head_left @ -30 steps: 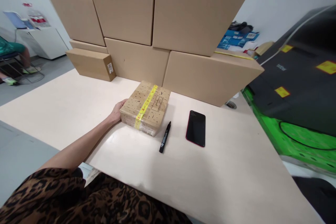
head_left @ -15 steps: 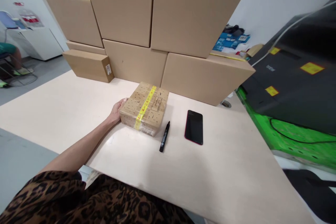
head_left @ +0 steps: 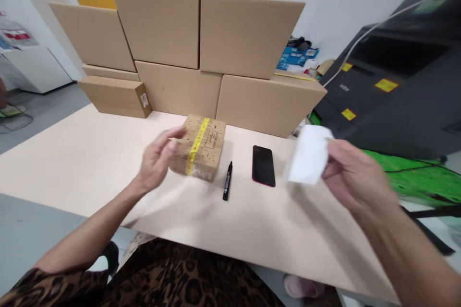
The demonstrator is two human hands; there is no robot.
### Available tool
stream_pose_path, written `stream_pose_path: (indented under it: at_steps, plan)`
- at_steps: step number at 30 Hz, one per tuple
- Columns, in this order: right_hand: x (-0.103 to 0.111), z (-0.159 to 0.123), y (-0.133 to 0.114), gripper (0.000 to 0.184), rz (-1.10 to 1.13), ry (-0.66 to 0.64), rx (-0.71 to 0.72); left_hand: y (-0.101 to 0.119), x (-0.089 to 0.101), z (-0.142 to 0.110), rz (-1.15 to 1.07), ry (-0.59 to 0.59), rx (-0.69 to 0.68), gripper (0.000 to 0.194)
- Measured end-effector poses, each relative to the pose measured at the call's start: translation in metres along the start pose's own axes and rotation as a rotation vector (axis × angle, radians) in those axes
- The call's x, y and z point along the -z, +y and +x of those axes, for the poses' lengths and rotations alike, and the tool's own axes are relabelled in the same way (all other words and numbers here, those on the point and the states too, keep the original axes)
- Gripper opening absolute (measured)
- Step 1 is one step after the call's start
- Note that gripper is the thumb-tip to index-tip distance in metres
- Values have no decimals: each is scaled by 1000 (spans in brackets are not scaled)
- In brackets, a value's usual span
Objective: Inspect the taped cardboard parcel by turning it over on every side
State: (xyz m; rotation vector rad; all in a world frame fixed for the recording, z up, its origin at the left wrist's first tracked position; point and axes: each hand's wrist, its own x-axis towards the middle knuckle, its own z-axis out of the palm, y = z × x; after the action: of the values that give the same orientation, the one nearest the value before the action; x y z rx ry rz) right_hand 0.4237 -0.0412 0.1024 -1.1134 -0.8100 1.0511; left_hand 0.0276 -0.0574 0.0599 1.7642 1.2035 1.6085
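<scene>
My right hand (head_left: 351,172) pinches a blurred white sheet of paper (head_left: 310,156) by its edge, raised over the table's right side. Nothing is in my left hand (head_left: 158,158), whose fingers are apart and overlap the left side of the small cardboard box (head_left: 216,151); I cannot tell whether they touch it. Yellow printed tape runs across the box top, and small dark marks cover it. Between the hands a black marker (head_left: 227,181) lies capped on the table, with a dark smartphone (head_left: 263,165) in a red-edged case to its right.
Large cardboard boxes (head_left: 173,88) stand stacked along the back of the pale table (head_left: 65,153). A flat brown carton (head_left: 111,98) sits at the back left. On the right are a dark machine (head_left: 360,91) with yellow labels and a green surface (head_left: 406,168).
My left hand has let go of the small box and lifted off the table. My right hand has come into view from the right with the white paper. The view has shifted slightly.
</scene>
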Motion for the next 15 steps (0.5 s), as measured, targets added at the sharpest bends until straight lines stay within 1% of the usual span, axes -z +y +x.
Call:
stream_pose_path:
  at_steps: [1, 2, 4, 5, 6, 7, 8, 9, 10, 12, 13, 15]
  plan:
    - [-21, -5, 7, 31, 49, -90, -66, 11, -6, -6, -48, -125, 42, 54]
    - [-41, -13, 14, 33, 86, -205, -85, 19, -13, -11, -113, -247, 95, 57]
    - [-76, -33, 22, 41, 95, -366, -129, 26, -28, -19, -270, -438, 226, 65]
    - [-89, -43, 25, 42, 80, -430, -150, 27, -34, -22, -370, -502, 288, 74]
    - [-99, -52, 26, 43, 68, -481, -154, 26, -40, -25, -484, -535, 343, 81]
    - [-107, -60, 27, 43, 59, -523, -145, 26, -44, -26, -594, -580, 397, 84]
    - [-113, -66, 28, 43, 52, -557, -124, 26, -46, -28, -673, -613, 453, 82]
    - [-116, -72, 28, 42, 50, -582, -94, 28, -46, -29, -718, -631, 504, 74]
    - [-118, -76, 29, 42, 49, -597, -60, 31, -43, -30, -739, -638, 551, 62]
    - [-118, -86, 29, 38, 53, -600, 7, 44, -32, -33, -727, -600, 585, 40]
    - [-116, -93, 28, 36, 54, -592, 37, 53, -23, -35, -715, -559, 562, 35]
    - [-109, -111, 27, 31, 37, -574, 90, 74, -2, -42, -684, -489, 462, 29]
